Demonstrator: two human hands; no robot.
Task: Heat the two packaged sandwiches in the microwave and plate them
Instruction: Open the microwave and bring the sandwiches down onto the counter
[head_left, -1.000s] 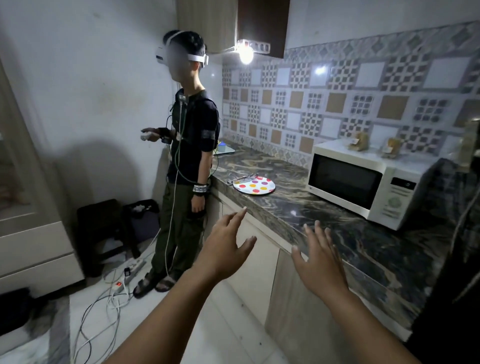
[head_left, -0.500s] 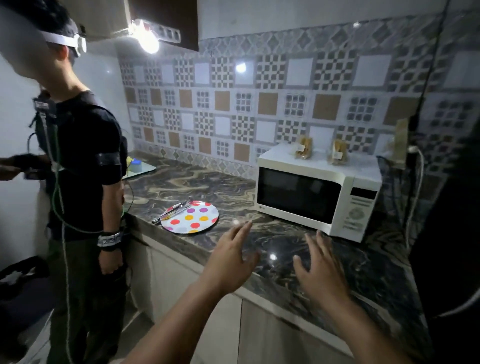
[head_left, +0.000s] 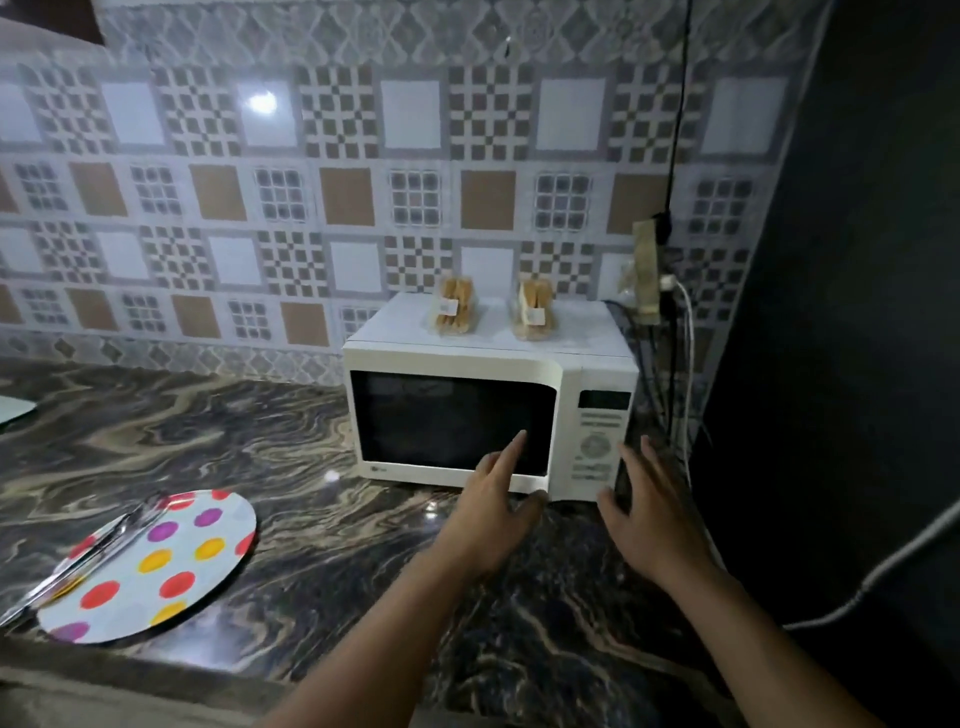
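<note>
A white microwave (head_left: 457, 358) stands on the marble counter with its door closed. Two packaged sandwiches rest upright on its top, the left sandwich (head_left: 454, 306) and the right sandwich (head_left: 535, 310). A white plate with coloured dots (head_left: 171, 561) lies on the counter at the left, with metal tongs (head_left: 83, 558) across its left rim. My left hand (head_left: 496, 512) is open in front of the lower right of the microwave door, index finger raised before the glass. My right hand (head_left: 647, 514) is open, fingers spread, just in front of the control panel (head_left: 597, 441).
A dark tall surface (head_left: 841, 312) closes the right side beside the microwave. Cables and a wall socket (head_left: 657, 270) hang behind the microwave's right corner; a grey cable (head_left: 883, 566) crosses at lower right. The counter's front edge (head_left: 130, 675) runs along the bottom left.
The view has swung right and closer to the counter; the other person has left the frame. Both hands have moved forward from the counter edge to the microwave front.
</note>
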